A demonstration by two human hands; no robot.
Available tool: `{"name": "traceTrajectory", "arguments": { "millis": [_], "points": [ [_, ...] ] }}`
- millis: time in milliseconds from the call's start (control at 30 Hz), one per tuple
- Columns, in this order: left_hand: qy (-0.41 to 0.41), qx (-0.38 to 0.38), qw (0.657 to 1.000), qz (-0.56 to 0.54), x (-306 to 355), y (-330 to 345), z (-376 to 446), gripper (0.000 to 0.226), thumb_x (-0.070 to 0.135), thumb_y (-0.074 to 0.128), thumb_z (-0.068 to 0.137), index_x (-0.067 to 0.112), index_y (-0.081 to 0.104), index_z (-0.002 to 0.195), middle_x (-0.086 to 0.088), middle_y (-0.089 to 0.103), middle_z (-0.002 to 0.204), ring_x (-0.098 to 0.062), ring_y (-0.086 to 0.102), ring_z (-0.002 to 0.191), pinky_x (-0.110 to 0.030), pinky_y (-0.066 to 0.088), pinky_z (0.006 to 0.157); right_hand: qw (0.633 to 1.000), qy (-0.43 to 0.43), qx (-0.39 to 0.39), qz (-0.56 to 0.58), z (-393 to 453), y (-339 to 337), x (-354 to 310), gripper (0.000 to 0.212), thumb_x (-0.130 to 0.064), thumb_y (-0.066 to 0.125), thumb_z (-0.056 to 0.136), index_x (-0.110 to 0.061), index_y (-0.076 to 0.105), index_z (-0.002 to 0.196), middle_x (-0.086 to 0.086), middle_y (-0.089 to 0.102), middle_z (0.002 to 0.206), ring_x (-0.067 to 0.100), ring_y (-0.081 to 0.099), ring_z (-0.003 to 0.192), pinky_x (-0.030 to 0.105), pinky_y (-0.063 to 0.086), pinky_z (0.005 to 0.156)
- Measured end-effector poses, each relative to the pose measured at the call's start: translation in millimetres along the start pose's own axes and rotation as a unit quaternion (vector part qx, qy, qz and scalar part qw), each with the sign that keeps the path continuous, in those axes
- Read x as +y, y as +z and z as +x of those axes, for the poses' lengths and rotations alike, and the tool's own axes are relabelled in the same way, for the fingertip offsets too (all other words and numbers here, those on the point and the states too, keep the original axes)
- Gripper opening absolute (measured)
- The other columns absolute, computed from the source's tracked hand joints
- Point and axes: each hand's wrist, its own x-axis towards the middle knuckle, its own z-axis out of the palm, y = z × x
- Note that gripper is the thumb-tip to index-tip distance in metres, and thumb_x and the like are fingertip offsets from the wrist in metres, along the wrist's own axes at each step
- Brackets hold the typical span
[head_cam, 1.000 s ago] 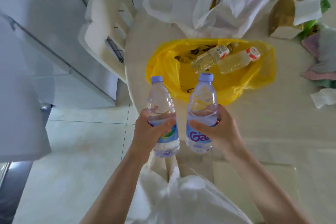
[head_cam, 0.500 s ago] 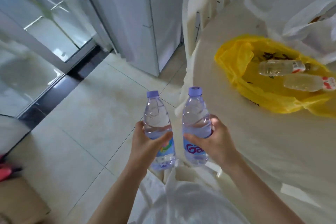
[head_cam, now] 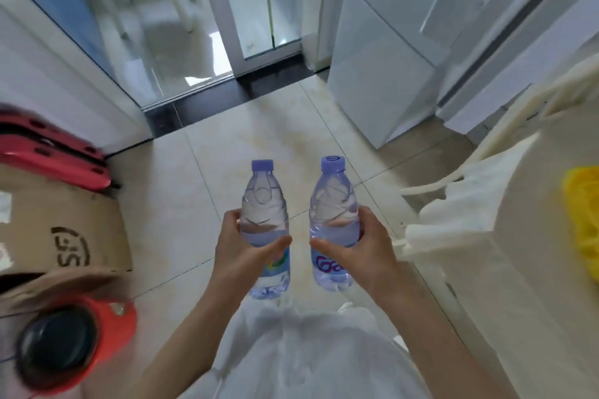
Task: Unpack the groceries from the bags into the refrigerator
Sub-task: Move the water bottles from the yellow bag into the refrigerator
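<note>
Each of my hands holds a clear water bottle with a light purple cap, upright over the tiled floor. My left hand point(head_cam: 241, 254) is wrapped around the left water bottle point(head_cam: 265, 204). My right hand point(head_cam: 359, 254) grips the right water bottle point(head_cam: 334, 201), which has a purple-lettered label. The white refrigerator point(head_cam: 382, 81) stands closed ahead at the upper right. Only a corner of the yellow grocery bag point(head_cam: 583, 214) shows at the right edge, on the table point(head_cam: 534, 269).
A white plastic chair point(head_cam: 470, 191) stands between the table and the refrigerator. A cardboard box point(head_cam: 61, 236), red stacked stools point(head_cam: 55, 155) and a red-rimmed round object point(head_cam: 64, 347) sit on the left. A glass sliding door point(head_cam: 194, 26) lies ahead.
The view has swung left, away from the table and bags, toward the door and refrigerator. Both bottles stay held upright in my hands, now slightly further apart.
</note>
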Motion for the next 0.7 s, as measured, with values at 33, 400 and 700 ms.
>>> {"name": "traceTrajectory", "arguments": {
  "millis": [33,400,700],
  "points": [
    [0.003,0.009,1.000,0.004,1,-17,10,0.063,0.016,0.088,0.066,0.022,0.046,0.112,0.015,0.058,0.095,0.005,0.060,0.078,-0.006,0.046,0.053,1.000,-0.003,-0.004,-0.003,8,16,-8,0.067,-0.037,0.089,0.057,-0.023,0.055,0.113,-0.008,0.066,0.103,0.008,0.065,0.092,0.021,0.055,0.075],
    [0.041,0.067,0.997,0.029,33,-122,115,0.067,0.015,0.088,0.065,0.017,0.047,0.117,0.006,0.059,0.098,-0.008,0.062,0.087,-0.013,0.048,0.065,1.000,-0.006,-0.019,0.012,86,114,-84,0.066,-0.036,0.088,0.061,-0.019,0.055,0.116,-0.003,0.067,0.105,0.015,0.066,0.093,0.034,0.058,0.081],
    [0.051,0.039,0.998,0.007,100,-104,229,0.068,0.021,0.086,0.067,0.022,0.043,0.120,0.002,0.059,0.110,-0.013,0.062,0.094,-0.014,0.049,0.068,1.000,-0.013,0.019,0.011,195,113,-146,0.066,-0.033,0.088,0.062,-0.018,0.054,0.117,-0.002,0.065,0.107,0.017,0.065,0.096,0.033,0.057,0.083]
  ]
}}
